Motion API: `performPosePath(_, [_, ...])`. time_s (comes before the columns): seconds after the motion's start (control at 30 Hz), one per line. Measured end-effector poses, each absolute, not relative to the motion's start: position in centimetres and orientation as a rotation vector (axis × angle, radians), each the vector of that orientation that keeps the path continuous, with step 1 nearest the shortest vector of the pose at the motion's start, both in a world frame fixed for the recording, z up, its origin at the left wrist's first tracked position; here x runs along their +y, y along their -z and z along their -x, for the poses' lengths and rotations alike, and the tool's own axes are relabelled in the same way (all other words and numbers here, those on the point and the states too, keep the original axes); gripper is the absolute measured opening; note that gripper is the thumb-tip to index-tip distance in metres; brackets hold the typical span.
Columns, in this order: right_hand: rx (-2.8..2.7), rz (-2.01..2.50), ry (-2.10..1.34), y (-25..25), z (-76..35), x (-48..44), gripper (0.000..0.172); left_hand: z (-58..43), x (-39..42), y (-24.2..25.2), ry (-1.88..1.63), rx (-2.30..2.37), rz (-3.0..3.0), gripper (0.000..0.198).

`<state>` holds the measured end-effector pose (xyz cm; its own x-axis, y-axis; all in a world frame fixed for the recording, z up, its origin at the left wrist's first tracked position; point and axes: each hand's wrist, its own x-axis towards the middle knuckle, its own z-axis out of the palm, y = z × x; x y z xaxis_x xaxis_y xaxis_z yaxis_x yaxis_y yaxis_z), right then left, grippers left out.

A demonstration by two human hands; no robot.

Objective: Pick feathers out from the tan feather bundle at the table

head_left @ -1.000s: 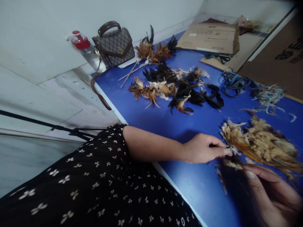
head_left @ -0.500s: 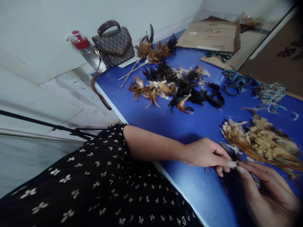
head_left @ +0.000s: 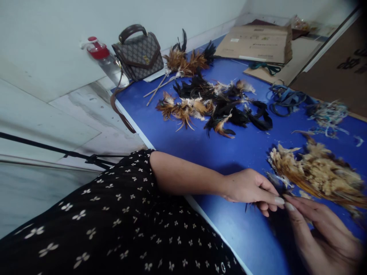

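Note:
My left hand [head_left: 250,188] rests on the blue table [head_left: 183,141] with its fingers pinched together on a dark feather whose tip shows under the hand. My right hand [head_left: 321,233] comes in from the lower right; its fingertips meet the left hand's fingertips and pinch at the same spot. Just beyond both hands lies a pile of tan feathers [head_left: 318,175]. What the right hand holds is too small to name.
Black and brown feather bundles [head_left: 212,105] lie mid-table, with more on sticks [head_left: 180,63] behind. A patterned handbag [head_left: 138,53] and a red-capped bottle [head_left: 104,61] stand at the far left corner. Cardboard [head_left: 255,44], dark straps [head_left: 285,99] and pale scraps [head_left: 327,114] lie to the right.
My left hand slid from the tan pile back toward me and met the right hand, which rose with its fingers extended; both now pinch fingertip to fingertip.

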<state>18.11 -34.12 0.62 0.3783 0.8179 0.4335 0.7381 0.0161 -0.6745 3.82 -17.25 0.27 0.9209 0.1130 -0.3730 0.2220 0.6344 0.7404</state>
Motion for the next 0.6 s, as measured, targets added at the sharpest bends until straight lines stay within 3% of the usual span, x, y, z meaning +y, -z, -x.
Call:
performPosePath(0.23, [-1.333, 1.831, -0.249, -0.4, -19.4, -35.7, 0.022, -4.1, -16.6, 0.6, 0.22, 0.265, -0.964, 0.043])
performPosePath(0.3, [-1.406, 1.805, -0.287, -0.2, -19.9, -35.8, 0.017, -4.1, -16.6, 0.8, 0.245, 0.246, -0.953, 0.046])
performPosePath(0.4, [-1.423, 1.803, -0.265, 0.2, -20.2, -35.7, 0.012, -4.0, -17.0, 1.1, 0.216, 0.269, -0.957, 0.046])
performPosePath(0.6, [-1.228, 1.826, -0.155, 0.7, -18.6, -34.7, 0.02, -3.7, -17.5, 0.7, 0.069, 0.353, -1.075, 0.037])
